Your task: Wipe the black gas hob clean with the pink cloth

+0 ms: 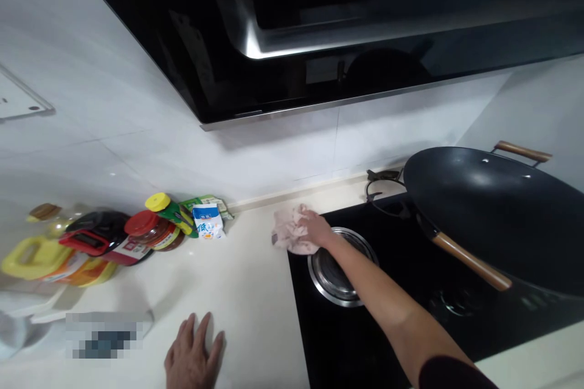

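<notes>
A pale pink cloth (292, 232) lies bunched under my right hand (316, 228), whose fingers press down and curl over it. The cloth straddles the back left corner of the black glass cooktop (387, 316) and the white counter (255, 279) beside it. My right forearm reaches across the steel burner (337, 276) and hides part of it. Down at the front, my left hand (194, 352) rests on the counter with its fingers spread, holding nothing.
A large black wok (502, 213) with wooden handles sits on the right of the cooktop. Along the wall stand a white-blue packet (208, 222), a red-lidded jar (155, 232), a dark bottle (109, 234) and a yellow-handled oil jug (55, 258). The range hood (319, 85) overhangs everything.
</notes>
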{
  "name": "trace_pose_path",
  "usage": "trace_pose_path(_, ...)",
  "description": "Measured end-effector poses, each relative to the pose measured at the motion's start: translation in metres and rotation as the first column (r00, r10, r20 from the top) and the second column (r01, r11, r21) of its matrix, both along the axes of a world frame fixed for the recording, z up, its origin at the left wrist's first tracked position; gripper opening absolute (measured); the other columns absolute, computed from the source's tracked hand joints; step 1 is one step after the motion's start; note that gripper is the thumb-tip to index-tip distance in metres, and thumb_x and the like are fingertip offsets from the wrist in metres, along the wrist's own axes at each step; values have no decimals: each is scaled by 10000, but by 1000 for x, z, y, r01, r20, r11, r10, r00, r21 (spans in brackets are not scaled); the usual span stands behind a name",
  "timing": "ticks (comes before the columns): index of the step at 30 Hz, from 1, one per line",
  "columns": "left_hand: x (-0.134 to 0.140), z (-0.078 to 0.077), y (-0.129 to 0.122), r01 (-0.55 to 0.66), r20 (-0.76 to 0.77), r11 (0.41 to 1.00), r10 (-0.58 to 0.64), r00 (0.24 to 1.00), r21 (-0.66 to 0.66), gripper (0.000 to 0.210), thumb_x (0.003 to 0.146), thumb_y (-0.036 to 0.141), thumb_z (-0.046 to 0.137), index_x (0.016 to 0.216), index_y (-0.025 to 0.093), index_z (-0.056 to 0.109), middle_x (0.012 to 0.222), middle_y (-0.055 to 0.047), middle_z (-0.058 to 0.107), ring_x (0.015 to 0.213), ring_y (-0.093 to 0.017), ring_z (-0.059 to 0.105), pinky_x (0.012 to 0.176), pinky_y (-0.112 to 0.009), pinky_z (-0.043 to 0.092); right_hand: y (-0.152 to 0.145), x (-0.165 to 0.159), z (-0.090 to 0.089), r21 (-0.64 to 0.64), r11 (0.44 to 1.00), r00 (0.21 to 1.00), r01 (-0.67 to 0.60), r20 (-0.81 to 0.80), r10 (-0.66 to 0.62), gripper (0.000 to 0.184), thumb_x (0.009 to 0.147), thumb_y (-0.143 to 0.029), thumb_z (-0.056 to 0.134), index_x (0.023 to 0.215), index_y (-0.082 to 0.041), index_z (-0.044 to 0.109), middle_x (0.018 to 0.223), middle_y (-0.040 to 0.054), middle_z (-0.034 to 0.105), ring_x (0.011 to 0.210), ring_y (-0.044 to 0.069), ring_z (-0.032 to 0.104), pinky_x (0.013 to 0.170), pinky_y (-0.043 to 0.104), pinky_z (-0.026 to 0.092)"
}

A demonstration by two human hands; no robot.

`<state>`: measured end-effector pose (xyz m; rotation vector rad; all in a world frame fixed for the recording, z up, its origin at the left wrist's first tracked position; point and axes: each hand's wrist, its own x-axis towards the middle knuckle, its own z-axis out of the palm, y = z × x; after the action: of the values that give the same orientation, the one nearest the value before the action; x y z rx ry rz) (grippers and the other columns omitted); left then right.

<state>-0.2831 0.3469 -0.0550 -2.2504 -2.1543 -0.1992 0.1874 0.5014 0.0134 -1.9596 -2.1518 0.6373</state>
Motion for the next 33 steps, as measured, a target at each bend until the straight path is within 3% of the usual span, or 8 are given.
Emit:
trace_pose_path(4, 1, 1, 0, 2, -1, 1000, -2, 1000, 2, 652, 1034, 549, 368, 1515, 188, 621, 1674, -212, 479, 1602, -365, 373, 1220, -579, 396, -6, 72, -7, 14, 990, 988, 138, 71, -138, 461, 951, -398, 790, 1386, -273, 696, 1692, 131, 456, 1503, 322, 471, 1203, 458, 413)
trace_pose_path(8, 0, 1, 2, 6, 0, 1000, -6, 1000, 3, 655, 1025, 552, 379, 1514, 188, 620, 1663, -220, 483, 1592, -374, 384, 1214, -585, 398, -29, 126, -9, 50, 975, 965, 216, 141, -221, 386, 979, -305, 717, 1363, -279, 700, 1615, 115, 533, 1430, 304, 529, 1182, 453, 415)
trace_pose_path(13, -4, -2, 6, 10, -1, 1000, -10, 1000, -25, 691, 1029, 575, 333, 1541, 192, 594, 1668, -216, 471, 1594, -373, 381, 1221, -596, 389, -74, 154, -9, 80, 969, 950, 233, 193, -244, 392, 973, -220, 667, 1362, -259, 705, 1557, 107, 583, 1444, 272, 508, 1214, 404, 366)
trace_pose_path(19, 2, 5, 8, -22, 4, 999, 22, 1000, -41, 683, 1017, 598, 329, 1532, 235, 592, 1675, -184, 471, 1605, -349, 366, 1237, -583, 371, -138, 170, -2, 49, 958, 929, 283, 234, -287, 392, 949, -248, 656, 1335, -260, 722, 1530, 91, 602, 1376, 264, 548, 1174, 377, 402)
trace_pose_path(25, 15, 21, 8, -28, 14, 996, 29, 999, -89, 730, 1031, 603, 271, 1548, 179, 563, 1672, -236, 441, 1599, -386, 357, 1246, -623, 340, -204, 148, 0, 19, 951, 912, 308, 281, -300, 475, 944, -404, 658, 1373, -208, 714, 1638, 141, 490, 1458, 347, 453, 1207, 438, 352)
trace_pose_path(33, 19, 25, 6, -25, 19, 994, 27, 999, -104, 697, 1029, 584, 310, 1559, 192, 537, 1699, -226, 405, 1621, -377, 316, 1256, -632, 323, -265, 48, -1, 63, 959, 919, 276, 277, -282, 622, 924, -568, 681, 1392, -160, 704, 1502, 226, 593, 1332, 434, 492, 1135, 568, 360)
